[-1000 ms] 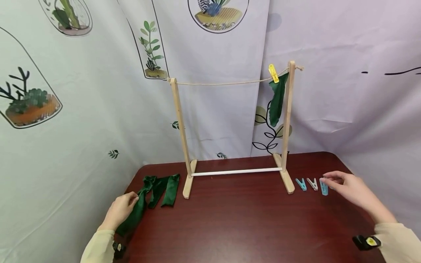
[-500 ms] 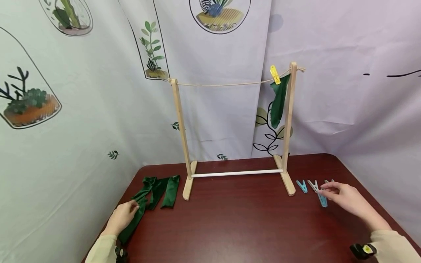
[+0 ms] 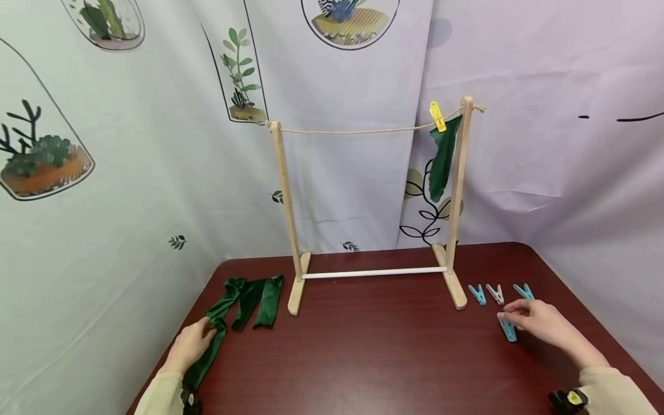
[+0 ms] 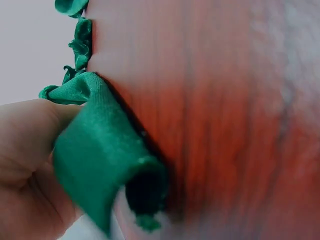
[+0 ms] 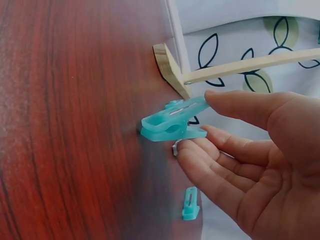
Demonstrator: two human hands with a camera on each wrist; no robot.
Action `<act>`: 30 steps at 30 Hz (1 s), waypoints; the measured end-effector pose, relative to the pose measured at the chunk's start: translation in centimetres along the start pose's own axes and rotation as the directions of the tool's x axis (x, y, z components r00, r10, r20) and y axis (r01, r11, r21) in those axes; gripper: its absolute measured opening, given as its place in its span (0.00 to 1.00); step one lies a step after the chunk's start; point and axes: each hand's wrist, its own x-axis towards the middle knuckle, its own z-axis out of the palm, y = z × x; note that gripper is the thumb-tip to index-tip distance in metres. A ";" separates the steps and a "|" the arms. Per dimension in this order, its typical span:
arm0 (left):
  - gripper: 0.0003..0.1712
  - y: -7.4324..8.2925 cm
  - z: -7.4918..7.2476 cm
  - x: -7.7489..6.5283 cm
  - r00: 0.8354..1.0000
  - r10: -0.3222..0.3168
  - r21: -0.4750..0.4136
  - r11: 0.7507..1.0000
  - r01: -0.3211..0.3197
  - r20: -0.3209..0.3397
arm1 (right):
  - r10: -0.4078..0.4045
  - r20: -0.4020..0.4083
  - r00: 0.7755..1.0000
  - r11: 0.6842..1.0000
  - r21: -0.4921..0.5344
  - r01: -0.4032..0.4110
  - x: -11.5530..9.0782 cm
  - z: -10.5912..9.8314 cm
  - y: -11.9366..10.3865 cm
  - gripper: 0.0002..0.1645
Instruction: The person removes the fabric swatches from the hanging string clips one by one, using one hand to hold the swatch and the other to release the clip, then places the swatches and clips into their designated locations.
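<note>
My right hand (image 3: 539, 325) pinches a blue clothespin (image 3: 507, 328) low over the table's right side. In the right wrist view, thumb and fingertips grip the handle ends of that clothespin (image 5: 170, 122), whose nose points away from the palm. At the left, my left hand (image 3: 189, 346) holds a dark green velvety cloth strip (image 3: 207, 354) between thumb and fingers. The left wrist view shows this strip (image 4: 102, 145) folded over, part of the hand behind it. More green strips (image 3: 267, 302) lie just beyond. A yellow clothespin (image 3: 438, 116) fastens another green cloth (image 3: 443, 161) to the line.
A wooden rack (image 3: 286, 202) stands at the back of the dark red table (image 3: 373, 346), a thin rope (image 3: 358, 132) strung between its posts. Right of it lie a blue clothespin (image 3: 476, 294), a whitish one (image 3: 495, 294) and another blue one (image 3: 524, 291). Patterned fabric hangs behind.
My right hand has drawn the blue clothespin from the row towards the table's front, uncovering another blue one behind. My left hand has shifted slightly nearer, still holding the green strip.
</note>
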 end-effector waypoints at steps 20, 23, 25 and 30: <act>0.14 -0.6 0.1 0.0 0.995 -0.091 -0.075 0.993 0.094 0.046 | 0.118 0.085 0.989 0.991 0.055 -0.123 0.3 1.2 0.8 0.27; 0.12 -0.4 0.1 0.1 0.994 -0.097 -0.086 0.991 0.101 0.048 | 0.122 0.076 0.990 0.990 0.057 -0.126 0.3 1.2 0.7 0.26; 0.12 -0.4 0.1 0.1 0.994 -0.098 -0.088 0.991 0.102 0.042 | 0.122 0.068 0.990 0.990 0.061 -0.126 0.3 1.3 0.6 0.25; 0.11 -0.4 0.1 0.1 0.995 -0.096 -0.087 0.991 0.097 0.017 | 0.122 0.048 0.991 0.990 0.060 -0.124 0.4 1.6 0.5 0.24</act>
